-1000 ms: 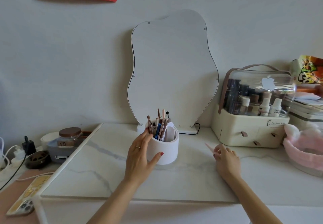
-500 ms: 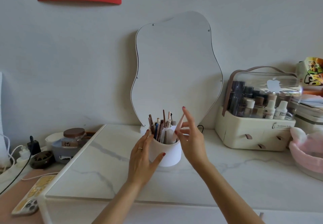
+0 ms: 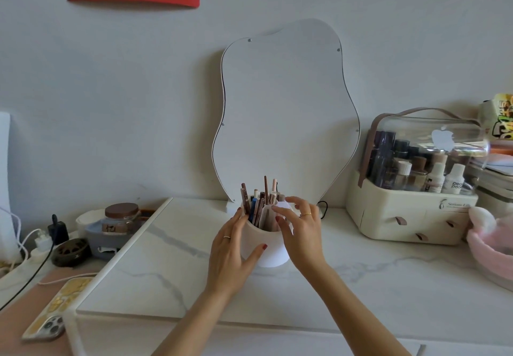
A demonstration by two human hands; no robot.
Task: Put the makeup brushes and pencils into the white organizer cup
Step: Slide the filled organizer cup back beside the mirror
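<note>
Looks basically done: brown and pink makeup pencils and brushes [image 3: 259,205] are all standing in the round white plastic organizer cup [image 3: 265,247], nothing lying loose on the marble-look white tabletop [image 3: 177,267]. Left hand [image 3: 231,255] is cupping the cup's side at 9 o'clock, while the right hand [image 3: 301,230] is resting loose-fingered on the rim at 3 o'clock, gripping no pencil as far as I can tell.

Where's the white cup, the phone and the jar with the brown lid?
Cup [image 3: 268,255]: head view, lower front wall.
Phone [image 3: 55,311]: head view, middle of its yellow case.
Jar [image 3: 121,210]: head view, its brown lid.

Both forearms reach forward — left hand [image 3: 231,253] cupped, right hand [image 3: 301,233] arched, fingers spread
</note>
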